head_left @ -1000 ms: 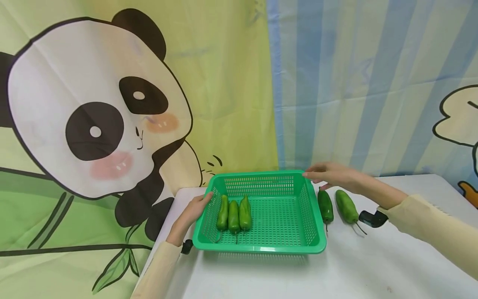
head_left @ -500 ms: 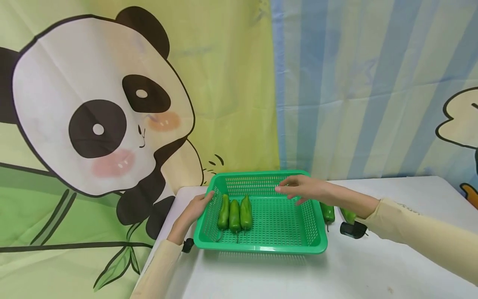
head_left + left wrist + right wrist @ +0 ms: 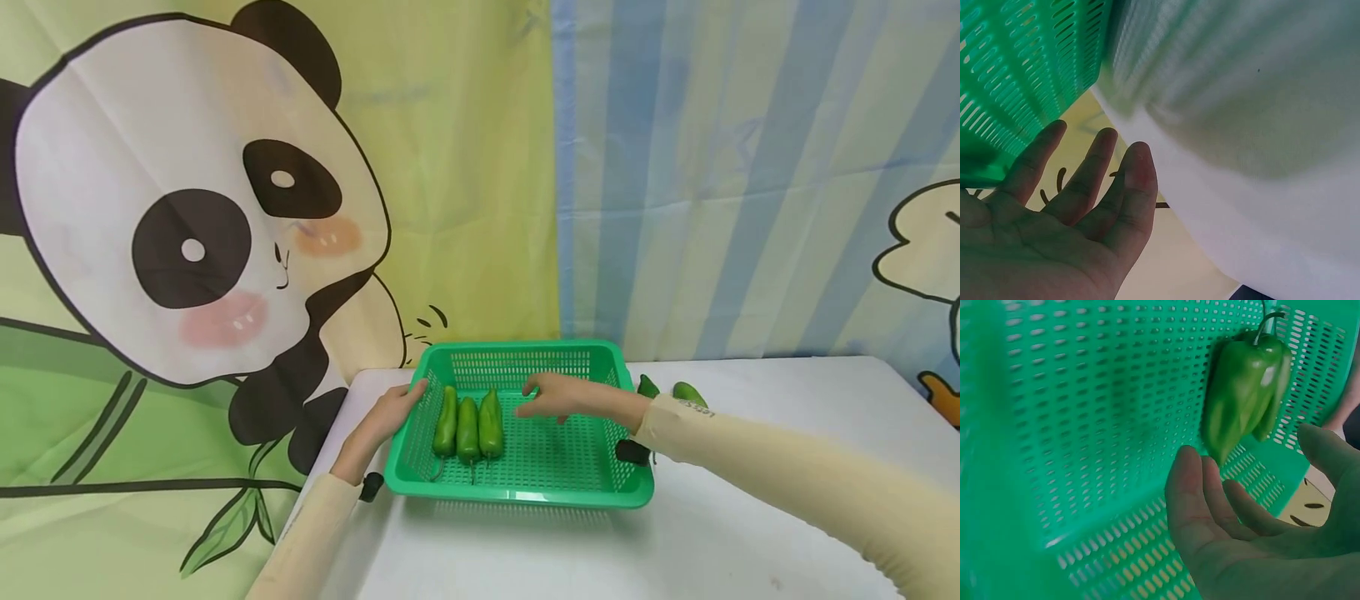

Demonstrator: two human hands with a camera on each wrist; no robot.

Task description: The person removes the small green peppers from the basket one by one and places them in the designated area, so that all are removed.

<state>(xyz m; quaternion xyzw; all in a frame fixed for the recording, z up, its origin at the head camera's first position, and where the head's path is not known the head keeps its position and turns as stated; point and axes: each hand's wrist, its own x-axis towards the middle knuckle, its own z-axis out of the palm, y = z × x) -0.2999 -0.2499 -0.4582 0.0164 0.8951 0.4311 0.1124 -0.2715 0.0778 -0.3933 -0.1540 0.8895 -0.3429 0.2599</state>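
A green plastic basket (image 3: pixel 517 498) with slotted walls stands on the white table. Three green peppers (image 3: pixel 468 429) lie side by side in its left part, stems toward the near side. My left hand (image 3: pixel 390 414) rests at the basket's left rim; in the left wrist view its fingers (image 3: pixel 1139 165) extend loosely outside the slotted wall. My right hand (image 3: pixel 558 396) reaches over the basket's interior, right of the peppers, holding nothing. In the right wrist view its fingertips (image 3: pixel 1185 462) are spread from the thumb, overlapping the near pepper's (image 3: pixel 1244 381) tip.
Two more green peppers, one (image 3: pixel 648 387) close to the basket's right wall and another (image 3: pixel 688 393) farther right, lie on the table (image 3: pixel 795 450), partly hidden by my right sleeve. A panda-printed curtain (image 3: pixel 465 183) hangs behind the table.
My right hand has moved left and down, from the basket's right rim to over its middle, close to the three peppers. My left hand keeps its place at the left rim.
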